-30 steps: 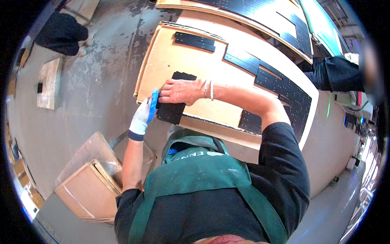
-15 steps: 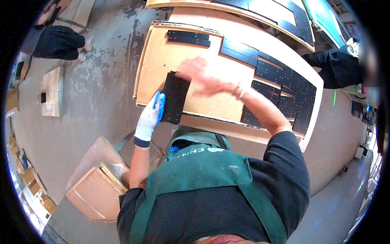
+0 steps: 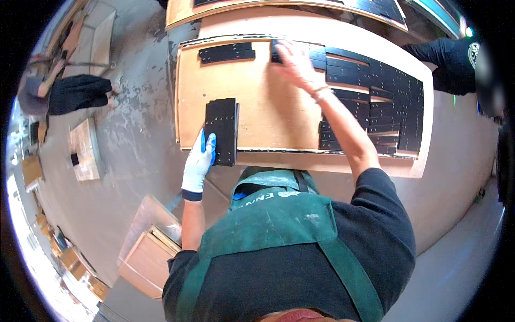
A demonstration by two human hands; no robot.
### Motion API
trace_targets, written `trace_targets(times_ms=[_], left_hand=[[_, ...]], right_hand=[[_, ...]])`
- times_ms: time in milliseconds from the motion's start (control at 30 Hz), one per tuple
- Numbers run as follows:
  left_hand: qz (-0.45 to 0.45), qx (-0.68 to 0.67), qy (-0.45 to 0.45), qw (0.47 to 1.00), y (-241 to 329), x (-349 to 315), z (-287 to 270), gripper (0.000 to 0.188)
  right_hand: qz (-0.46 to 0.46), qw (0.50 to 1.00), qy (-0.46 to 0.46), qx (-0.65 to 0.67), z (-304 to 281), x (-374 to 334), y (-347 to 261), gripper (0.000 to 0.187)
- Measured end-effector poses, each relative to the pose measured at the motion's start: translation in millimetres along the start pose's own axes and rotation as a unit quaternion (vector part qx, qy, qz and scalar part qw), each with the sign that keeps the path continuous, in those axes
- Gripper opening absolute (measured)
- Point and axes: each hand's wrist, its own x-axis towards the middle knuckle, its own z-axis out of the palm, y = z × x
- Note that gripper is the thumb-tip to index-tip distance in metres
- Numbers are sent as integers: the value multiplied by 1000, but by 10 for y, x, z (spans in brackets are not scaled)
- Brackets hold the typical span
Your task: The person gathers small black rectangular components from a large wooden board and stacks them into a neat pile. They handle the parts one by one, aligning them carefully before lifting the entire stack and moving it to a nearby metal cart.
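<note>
My left hand [image 3: 199, 163], in a white and blue glove, grips the left edge of a stack of black strips [image 3: 222, 129] with small light dots, at the near edge of a light wooden board [image 3: 260, 115]. My bare right hand [image 3: 296, 65], a band at its wrist, lies with fingers spread over the left end of a row of black strips [image 3: 317, 56] near the board's far edge. The fingers partly hide that end. More black strips [image 3: 399, 91] cover the board's right part, with narrow gaps between some. Two or so loose strips [image 3: 227, 52] lie at the far left.
A second board [image 3: 182, 13] with black pieces lies beyond mine. At the right stands a person in a dark sleeve [image 3: 437, 61]; another person in dark trousers [image 3: 80, 94] is at the far left. Flat panels [image 3: 147, 263] stand low at my left, and a pale slab [image 3: 86, 150] lies on the floor.
My right hand has moved from above the held stack, away and to the right, onto the far row of strips. The left hand still holds the stack, now more upright in view.
</note>
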Motion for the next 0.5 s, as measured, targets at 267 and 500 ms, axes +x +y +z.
trace_targets(times_ms=[267, 500], left_hand=[[-28, 27, 7, 999, -94, 30, 78, 67], [24, 14, 13, 1000, -1, 22, 98, 57]], right_hand=[[-22, 987, 97, 126, 295, 188, -1022, 57], [97, 990, 90, 48, -310, -2225, -626, 39]])
